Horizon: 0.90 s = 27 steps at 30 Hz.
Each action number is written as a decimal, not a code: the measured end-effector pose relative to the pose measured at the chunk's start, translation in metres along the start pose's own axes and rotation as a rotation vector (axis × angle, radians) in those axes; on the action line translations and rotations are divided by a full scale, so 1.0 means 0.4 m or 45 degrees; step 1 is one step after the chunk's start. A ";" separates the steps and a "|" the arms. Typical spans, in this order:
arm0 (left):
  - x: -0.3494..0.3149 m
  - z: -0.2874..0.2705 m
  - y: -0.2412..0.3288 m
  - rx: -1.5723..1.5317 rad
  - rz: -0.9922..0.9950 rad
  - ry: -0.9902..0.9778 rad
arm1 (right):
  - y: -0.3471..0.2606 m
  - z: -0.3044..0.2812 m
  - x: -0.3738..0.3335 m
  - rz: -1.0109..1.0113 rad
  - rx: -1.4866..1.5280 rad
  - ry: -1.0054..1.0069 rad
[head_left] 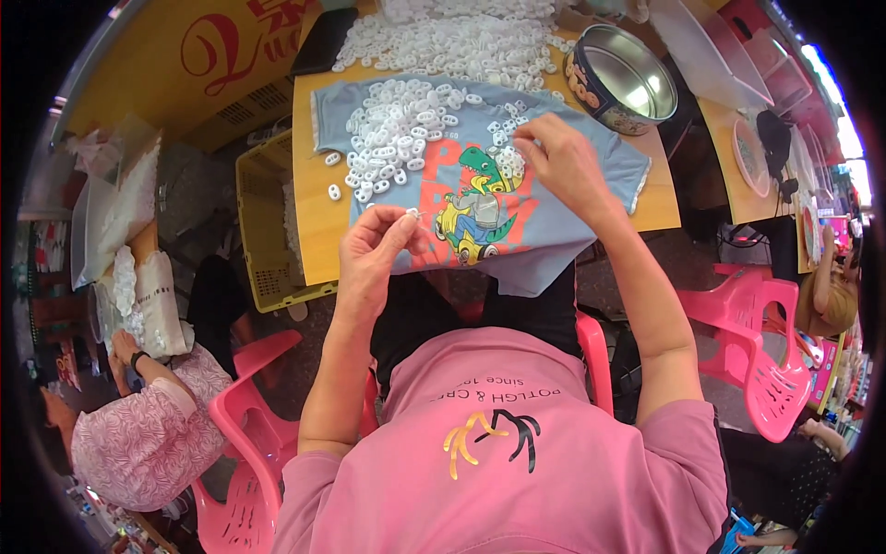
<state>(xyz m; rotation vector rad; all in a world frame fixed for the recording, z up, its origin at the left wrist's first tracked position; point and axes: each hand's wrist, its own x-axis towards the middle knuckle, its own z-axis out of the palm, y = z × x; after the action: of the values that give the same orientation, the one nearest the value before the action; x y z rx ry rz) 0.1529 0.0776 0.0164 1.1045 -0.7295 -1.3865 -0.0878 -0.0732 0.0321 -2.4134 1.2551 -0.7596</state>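
Observation:
My left hand [374, 245] is closed in a pinch on a small white plastic piece [413, 213], held just above the near left part of a grey-blue T-shirt [572, 212] with a dinosaur print. My right hand [561, 157] has its thumb and fingertips drawn together beside a small heap of white pieces with dark spots [503, 131]; whatever lies between the fingertips is too small to make out. A larger heap of white oval two-hole pieces [397, 125] lies on the shirt's left side, with a few strays on the table at its edge.
The shirt covers much of a wooden table [318, 212]. Many more white pieces [452, 42] are spread at the back, beside a black flat object [323, 42] and a round metal tin [623, 78]. A yellow crate [272, 282] stands left. Pink chairs [752, 342] and other people [152, 425] are around.

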 end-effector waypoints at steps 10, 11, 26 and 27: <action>-0.031 -0.053 0.001 -0.058 0.062 0.140 | -0.011 -0.034 0.023 0.201 -0.107 -0.353; -0.030 -0.053 0.000 -0.063 0.064 0.141 | -0.011 -0.035 0.016 0.203 -0.111 -0.354; -0.025 -0.038 -0.015 -0.065 0.053 0.097 | -0.094 0.061 0.028 -0.145 0.085 -0.067; -0.024 -0.036 -0.015 -0.062 0.053 0.080 | -0.114 0.086 0.034 -0.215 0.124 -0.082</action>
<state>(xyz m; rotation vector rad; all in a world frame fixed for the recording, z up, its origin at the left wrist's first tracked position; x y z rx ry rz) 0.1628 0.0902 0.0076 1.0838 -0.6662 -1.3217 -0.0310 -0.0575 0.0312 -2.4652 0.9763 -0.7637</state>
